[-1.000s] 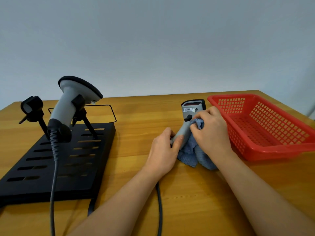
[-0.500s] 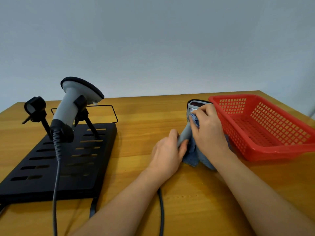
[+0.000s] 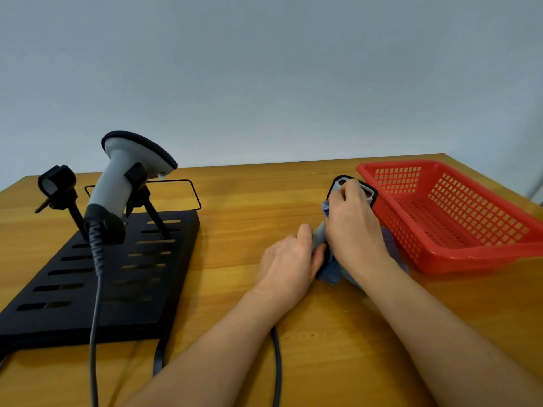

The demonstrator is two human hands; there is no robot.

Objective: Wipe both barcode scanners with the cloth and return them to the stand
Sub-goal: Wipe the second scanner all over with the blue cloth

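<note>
Grey handheld barcode scanner with black-rimmed head (image 3: 338, 189): we have it in both hands over the wooden worktop (image 3: 249, 201), just beside the red plastic lattice basket (image 3: 458, 218). Our left hand (image 3: 289, 262) grips the handle low down, fingers curled round it, thumb up along the grey shaft. Our right hand (image 3: 354, 224) sits on top, fingers clenched on the blue cloth (image 3: 330, 268) and pressed against the scanner head; only the head's rim shows past the fingertips. Cloth bunches out under the right palm and touches the worktop. Scanner's black cable (image 3: 276, 368) runs back between our forearms. Second grey barcode scanner (image 3: 117, 186) stands clipped in the right cradle of the black slotted stand (image 3: 97, 289), head up, coiled cable hanging down. Left cradle (image 3: 57, 183) holds no scanner.
</note>
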